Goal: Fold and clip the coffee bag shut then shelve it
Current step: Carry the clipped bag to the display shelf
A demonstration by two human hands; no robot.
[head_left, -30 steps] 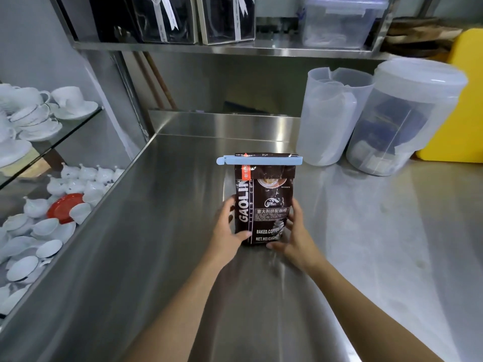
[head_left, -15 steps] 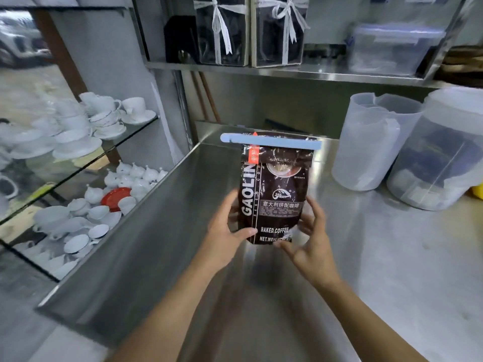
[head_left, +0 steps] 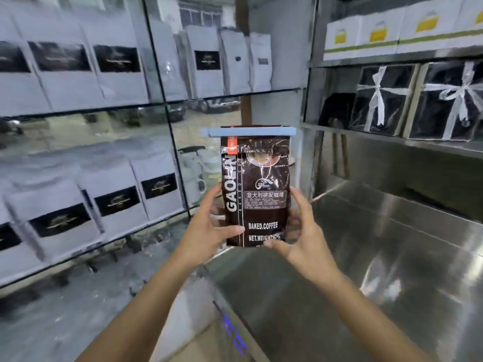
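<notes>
Holding the dark brown glossy coffee bag (head_left: 257,189) upright in the air, the person grips it from both sides. The left hand (head_left: 209,228) presses its fingers (head_left: 230,229) on the lower left edge, and the right hand (head_left: 304,231) clasps the lower right edge. A long pale blue plastic clip (head_left: 248,131) closes the folded top of the bag. The bag is above the near corner of the shiny steel tabletop (head_left: 392,257), in front of the glass shelves with white pouches with black labels (head_left: 117,202).
</notes>
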